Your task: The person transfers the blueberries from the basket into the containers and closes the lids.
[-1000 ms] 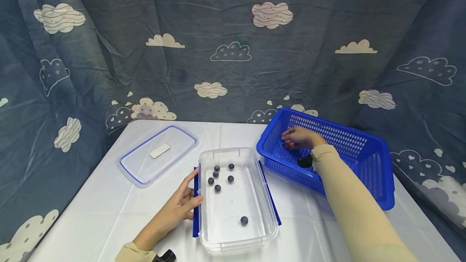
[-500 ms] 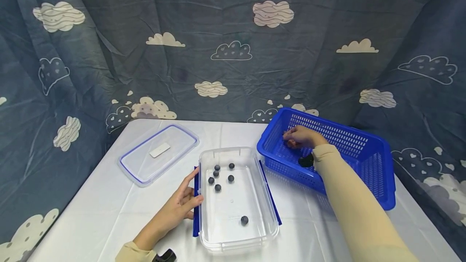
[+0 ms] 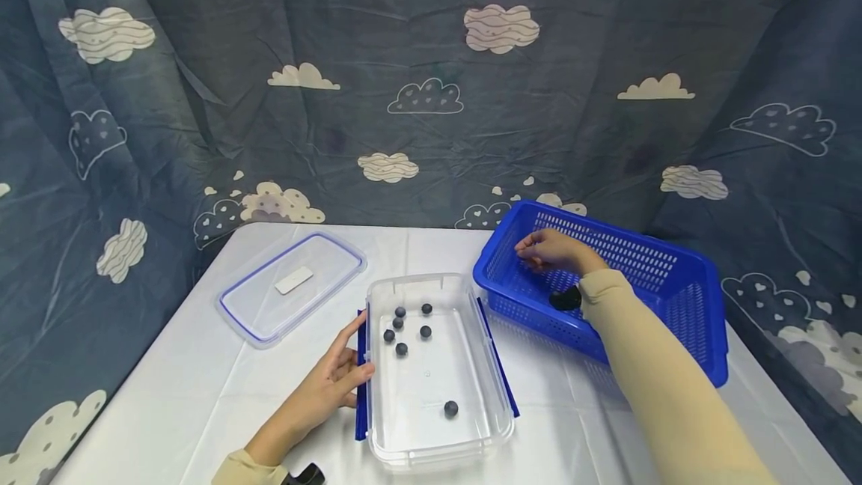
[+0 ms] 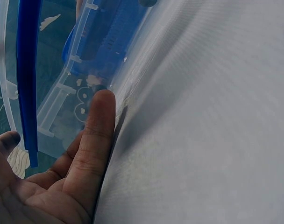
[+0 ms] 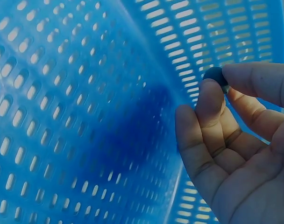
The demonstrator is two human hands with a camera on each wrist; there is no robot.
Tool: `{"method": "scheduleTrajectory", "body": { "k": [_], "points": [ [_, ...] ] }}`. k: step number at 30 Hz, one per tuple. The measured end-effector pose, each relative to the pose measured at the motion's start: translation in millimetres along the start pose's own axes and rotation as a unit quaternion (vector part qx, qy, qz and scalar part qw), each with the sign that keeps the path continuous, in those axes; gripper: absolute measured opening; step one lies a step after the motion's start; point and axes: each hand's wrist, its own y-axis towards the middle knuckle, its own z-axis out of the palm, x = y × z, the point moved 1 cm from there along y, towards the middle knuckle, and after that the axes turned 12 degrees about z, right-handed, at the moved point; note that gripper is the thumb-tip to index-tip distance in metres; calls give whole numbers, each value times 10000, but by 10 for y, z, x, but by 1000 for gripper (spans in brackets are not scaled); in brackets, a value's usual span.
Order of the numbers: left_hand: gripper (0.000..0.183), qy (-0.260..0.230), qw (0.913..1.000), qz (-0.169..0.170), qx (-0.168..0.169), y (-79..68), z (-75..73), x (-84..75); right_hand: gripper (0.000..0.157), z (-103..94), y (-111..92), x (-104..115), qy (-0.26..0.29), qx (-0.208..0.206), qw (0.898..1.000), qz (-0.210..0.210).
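Observation:
My left hand [image 3: 323,391] steadies the near-left side of a clear plastic food box [image 3: 441,451], thumb over its rim and fingers along the outer wall. In the left wrist view, fingers [image 4: 97,126] lie against the wall beside a hanging blue latch flap [image 4: 27,79]. Several blueberries [image 3: 450,409] lie on the box's floor, most of them toward its far left. Inside the blue basket [image 3: 697,320], my right hand [image 3: 555,251] pinches one blueberry [image 5: 215,78] between thumb and fingertip, raised beside the slotted wall.
The box's clear lid [image 3: 259,309], edged with a blue seal and bearing a white label [image 3: 294,280], lies flat at the back left. A white cloth [image 3: 168,410] covers the table. Behind it hangs a dark blue curtain [image 3: 364,21] with cloud prints.
My right hand has risen slightly inside the basket, its fingertips drawing up and a little left. The left hand, the box and the blueberries in it stay as they were.

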Motion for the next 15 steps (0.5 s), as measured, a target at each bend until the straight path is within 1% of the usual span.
{"method": "scheduleTrajectory", "body": {
  "k": [4,11,15],
  "points": [
    [81,3,10000,-6,-5,-7,7,9,33,16,-29,51,40,-1,10000,-72],
    [82,-13,10000,45,1,-7,11,-14,37,23,-94,149,174,-126,9995,-239],
    [82,17,10000,36,-1,-12,12,-29,38,17,-147,160,263,-59,9992,-303]
  ]
}}
